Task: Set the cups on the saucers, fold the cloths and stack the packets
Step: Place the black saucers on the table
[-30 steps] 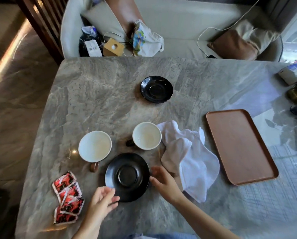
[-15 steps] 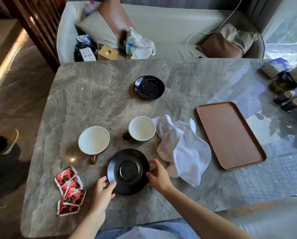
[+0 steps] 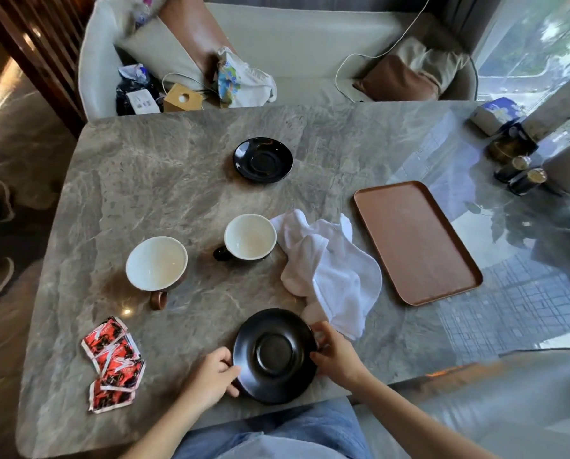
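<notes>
A black saucer (image 3: 274, 356) lies near the table's front edge, gripped on its left rim by my left hand (image 3: 210, 376) and on its right rim by my right hand (image 3: 335, 354). A second black saucer (image 3: 262, 159) sits farther back, bare. Two cups, white inside, stand between them: a brown one (image 3: 157, 263) on the left with its handle toward me, and a black one (image 3: 249, 237) with its handle to the left. A crumpled white cloth (image 3: 330, 270) lies right of the black cup. Several red packets (image 3: 114, 362) lie scattered at the front left.
A brown tray (image 3: 416, 240) lies on the right of the grey marble table (image 3: 151, 180). Small jars and boxes (image 3: 515, 160) stand at the far right. A sofa with cushions and bags (image 3: 243, 61) runs behind the table.
Both hands have closed on the near saucer's rims and drawn it toward the front edge of the table. The view has tilted down. Cups, cloth and packets have not moved.
</notes>
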